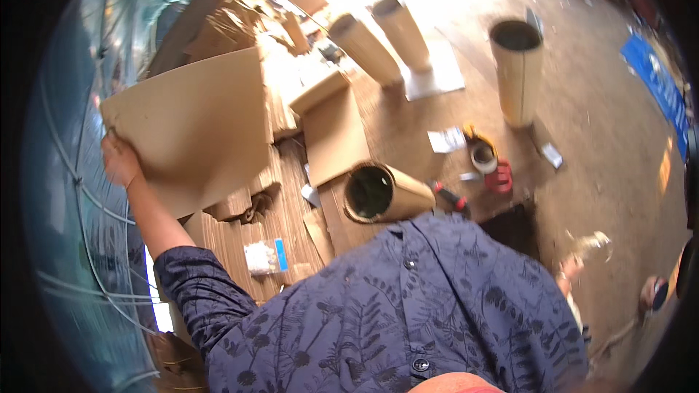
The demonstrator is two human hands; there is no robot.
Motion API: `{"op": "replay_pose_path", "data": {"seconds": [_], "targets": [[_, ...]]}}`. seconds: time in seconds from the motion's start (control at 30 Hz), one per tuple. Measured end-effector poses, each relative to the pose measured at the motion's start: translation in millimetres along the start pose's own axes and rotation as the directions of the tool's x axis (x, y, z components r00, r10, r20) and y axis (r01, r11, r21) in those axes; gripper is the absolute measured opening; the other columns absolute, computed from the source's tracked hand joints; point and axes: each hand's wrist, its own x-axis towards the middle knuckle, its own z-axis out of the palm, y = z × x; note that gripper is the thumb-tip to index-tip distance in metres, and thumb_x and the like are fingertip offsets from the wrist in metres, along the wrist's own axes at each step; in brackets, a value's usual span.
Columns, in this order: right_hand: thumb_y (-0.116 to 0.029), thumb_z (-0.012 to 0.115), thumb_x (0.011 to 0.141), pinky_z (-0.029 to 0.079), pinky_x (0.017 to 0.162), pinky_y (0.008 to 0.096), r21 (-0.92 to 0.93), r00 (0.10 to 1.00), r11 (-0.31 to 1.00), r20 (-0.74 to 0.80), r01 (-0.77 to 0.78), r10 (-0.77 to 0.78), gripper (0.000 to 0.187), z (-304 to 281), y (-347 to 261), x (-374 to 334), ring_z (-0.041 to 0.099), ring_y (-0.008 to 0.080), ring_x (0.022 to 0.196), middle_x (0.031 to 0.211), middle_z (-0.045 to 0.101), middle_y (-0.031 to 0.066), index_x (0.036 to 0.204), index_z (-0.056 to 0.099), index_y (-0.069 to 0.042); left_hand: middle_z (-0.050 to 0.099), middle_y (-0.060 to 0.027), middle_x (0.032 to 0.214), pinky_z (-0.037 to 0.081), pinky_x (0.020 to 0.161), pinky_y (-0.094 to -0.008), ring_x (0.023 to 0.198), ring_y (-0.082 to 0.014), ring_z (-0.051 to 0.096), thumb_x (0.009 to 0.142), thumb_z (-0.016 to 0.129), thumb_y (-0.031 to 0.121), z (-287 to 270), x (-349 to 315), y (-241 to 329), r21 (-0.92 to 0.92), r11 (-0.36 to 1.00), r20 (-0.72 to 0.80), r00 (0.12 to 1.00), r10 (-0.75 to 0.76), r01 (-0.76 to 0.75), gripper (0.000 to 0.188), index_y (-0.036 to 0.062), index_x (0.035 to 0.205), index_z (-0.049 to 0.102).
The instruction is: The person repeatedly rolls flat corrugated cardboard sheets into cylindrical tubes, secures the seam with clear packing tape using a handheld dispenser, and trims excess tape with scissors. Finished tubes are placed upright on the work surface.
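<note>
Left hand [121, 160] has its grip closed on the left edge of a brown cardboard sheet [193, 127], raised beside stacked cardboard [226, 240] left of the table [397, 120], where a tan tube [409, 193] lies; right grip's state cannot be told.

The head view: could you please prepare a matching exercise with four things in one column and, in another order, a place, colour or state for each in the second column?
Things
1. large flat brown cardboard sheet
2. small clear plastic packet
3. rightmost tall brown cardboard tube
4. pale round roll

Places, colours or states
A. upright, its dark open end at the top
B. between a yellow part and a bright red part
C. held at its edge by the left hand
D. white contents, with a blue strip along one side

Right pairs: 1-C, 2-D, 3-A, 4-B
</note>
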Motion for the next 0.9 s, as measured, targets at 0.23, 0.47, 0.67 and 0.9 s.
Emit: {"op": "replay_pose_path", "data": {"seconds": [0.23,0.47,0.67,0.9], "targets": [[-0.005,0.054,0.096,0.057,0.087,0.0398,-0.296,0.991,0.955,-0.134,-0.023,-0.018,0.035,283.1,-6.3,-24.7,0.066,0.0262,0.097,0.117,0.061,0.0137,0.130,0.049,-0.001,0.057,-0.0061,0.076,0.048,0.062,-0.0400,0.066,-0.0268,0.057,0.096,0.054,0.014,13.7,-168.3,72.1,-0.053,0.708,-0.032,0.710,0.704,-0.704,0.013,0.0141,0.096,0.067],[0.002,0.065,0.087,0.060,0.085,0.0454,0.422,0.938,0.900,0.344,-0.111,-0.046,0.027,412.0,-73.9,-42.0,0.070,0.0290,0.092,0.101,0.070,0.0120,0.111,0.061,-0.011,0.068,-0.0117,0.113,0.053,0.085,-0.0349,0.098,-0.0206,0.064,0.095,0.059,0.013,-108.9,-256.5,245.2,-0.894,0.248,0.448,0.703,0.552,0.374,0.026,-0.0016,0.116,0.063],[-0.008,0.057,0.096,0.059,0.082,0.0377,0.299,0.704,0.884,0.709,-0.360,0.047,0.018,546.9,-102.4,-148.2,0.068,0.0240,0.094,0.103,0.066,0.0074,0.114,0.059,-0.009,0.041,-0.0194,0.147,0.042,0.104,-0.0365,0.132,-0.0273,0.044,0.082,0.078,0.032,-188.3,-295.5,384.0,-0.355,0.182,0.134,-0.143,0.981,0.917,0.102,0.0024,0.154,0.013],[-0.016,0.066,0.091,0.056,0.070,0.0290,-0.266,0.559,0.875,0.686,-0.405,0.467,0.028,543.7,-79.8,-159.4,0.066,0.0136,0.082,0.093,0.065,0.0051,0.114,0.057,-0.002,0.065,-0.0113,0.098,0.052,0.080,-0.0326,0.091,-0.0184,0.063,0.092,0.066,0.010,-179.4,-365.7,439.2,-0.756,-0.240,0.109,0.479,0.871,0.608,0.030,0.0013,0.119,0.057]]}}
